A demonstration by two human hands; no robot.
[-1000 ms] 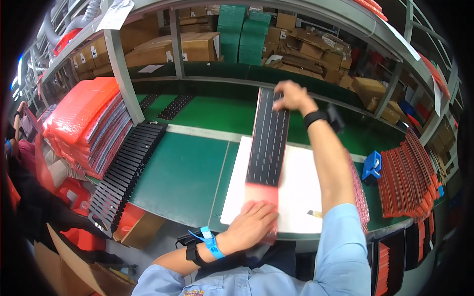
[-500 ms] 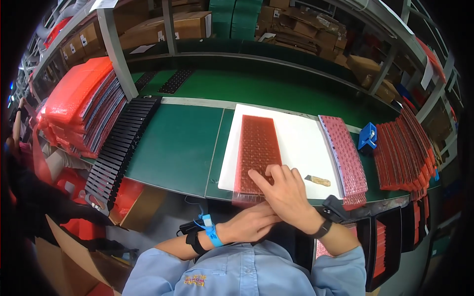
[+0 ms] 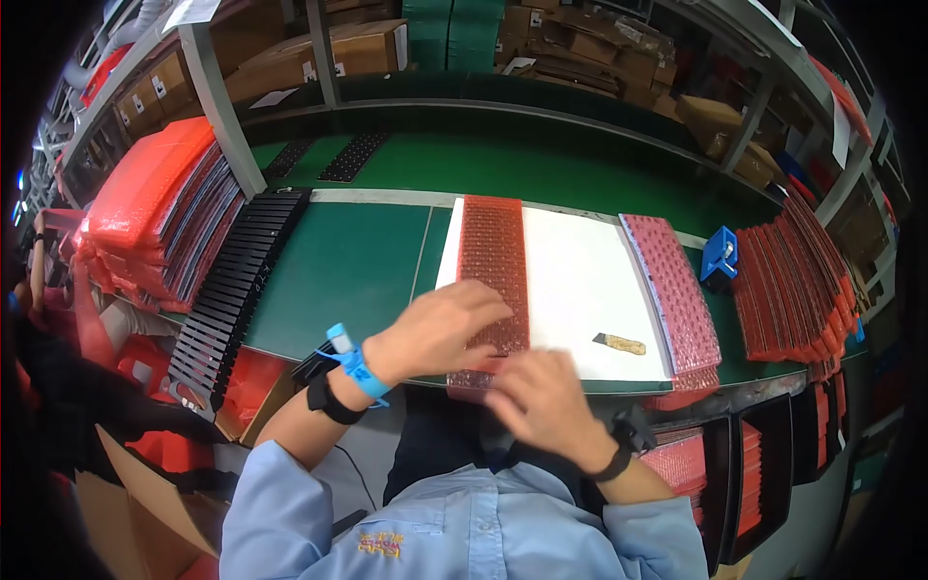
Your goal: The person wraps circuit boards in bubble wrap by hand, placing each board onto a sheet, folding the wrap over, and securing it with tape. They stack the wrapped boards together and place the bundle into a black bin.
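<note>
A red bubble-wrap bag (image 3: 491, 237) lies lengthwise over the left part of a white board (image 3: 570, 290), its near end hanging past the table's front edge. Something dark shows through the bag, but its kind is hidden. Across the bag's nearer half reaches my left hand (image 3: 440, 327), fingers stretched out and pointing right. At the bag's near end my right hand (image 3: 549, 404) has bent fingers smeared by motion, so its hold is unclear. On the board to the right rests a utility knife (image 3: 621, 344) with a tan, wrapped handle.
A pink bubble-wrap bag (image 3: 669, 285) lies along the board's right side, near a blue holder (image 3: 719, 256). Filled red bags (image 3: 797, 290) stand in a row at right. A black slotted rack (image 3: 237, 290) and stacked red bags (image 3: 155, 198) stand left. Behind runs a green conveyor (image 3: 464, 164).
My left hand has moved up from under my right wrist onto the bag. My right hand has drawn back toward the bag's near end. The bag has shifted slightly away from me and left.
</note>
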